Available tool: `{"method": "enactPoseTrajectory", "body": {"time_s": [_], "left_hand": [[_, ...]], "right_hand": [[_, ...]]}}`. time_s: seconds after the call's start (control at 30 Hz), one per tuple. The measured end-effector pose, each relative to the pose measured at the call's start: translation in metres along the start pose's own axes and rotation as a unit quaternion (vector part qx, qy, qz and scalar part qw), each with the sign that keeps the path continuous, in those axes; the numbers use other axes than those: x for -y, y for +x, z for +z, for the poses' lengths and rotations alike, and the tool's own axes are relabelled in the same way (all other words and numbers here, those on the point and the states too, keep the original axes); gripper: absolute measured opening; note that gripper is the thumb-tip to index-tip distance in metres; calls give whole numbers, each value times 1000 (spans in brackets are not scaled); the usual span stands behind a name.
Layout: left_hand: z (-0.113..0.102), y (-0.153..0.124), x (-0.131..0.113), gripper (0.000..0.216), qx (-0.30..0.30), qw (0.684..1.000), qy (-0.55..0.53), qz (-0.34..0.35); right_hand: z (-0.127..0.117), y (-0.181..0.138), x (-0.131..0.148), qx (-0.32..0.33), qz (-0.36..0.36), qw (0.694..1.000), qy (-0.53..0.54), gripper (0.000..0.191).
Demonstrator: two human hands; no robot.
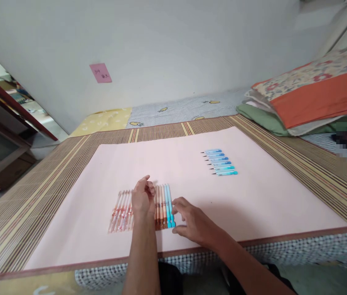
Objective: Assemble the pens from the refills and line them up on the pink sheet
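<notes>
Pens lie side by side in a row on a pale pink sheet (167,159). At the row's left are several pink-and-white pens (119,211). To the right come brown-and-cream pens (162,205), then light blue pens (169,207) at the right end. My left hand (143,196) is raised over the middle of the row and hides part of it; its fingers are loosely bent, with nothing visible in them. Beside the light blue pens, my right hand (192,219) has its thumb and fingertips apart, near the outermost pen. Contact there cannot be made out.
Several short blue mechanical-pencil-like pieces with dark tips (221,162) lie in a column farther right on the sheet. Beneath it is a striped bamboo mat (50,176). Folded bedding with an orange cover (321,98) sits at the back right. A wall (173,53) stands behind.
</notes>
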State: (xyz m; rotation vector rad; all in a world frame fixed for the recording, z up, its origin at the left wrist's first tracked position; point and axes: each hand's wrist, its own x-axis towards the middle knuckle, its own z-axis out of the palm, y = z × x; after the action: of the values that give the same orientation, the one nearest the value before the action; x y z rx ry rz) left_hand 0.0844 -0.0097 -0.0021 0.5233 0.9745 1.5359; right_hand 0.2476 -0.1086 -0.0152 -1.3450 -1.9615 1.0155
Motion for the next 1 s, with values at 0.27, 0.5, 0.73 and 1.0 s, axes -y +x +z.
{"method": "enactPoseTrajectory", "body": {"time_s": [0.27,0.5,0.73,1.0], "left_hand": [[0,1,1,29,1,1000,2,2],[2,-1,1,29,-1,1000,2,-1],[3,-2,1,29,3,1000,7,0],[4,-1,2,30,5,1000,5,-1]], "right_hand": [[0,0,-4,-6,17,1000,13,36],[-3,-1,-4,3,-9,1000,-1,40],[-3,-2,-3,9,-12,1000,1,38],[-42,-2,-39,-111,36,993,-12,11]]}}
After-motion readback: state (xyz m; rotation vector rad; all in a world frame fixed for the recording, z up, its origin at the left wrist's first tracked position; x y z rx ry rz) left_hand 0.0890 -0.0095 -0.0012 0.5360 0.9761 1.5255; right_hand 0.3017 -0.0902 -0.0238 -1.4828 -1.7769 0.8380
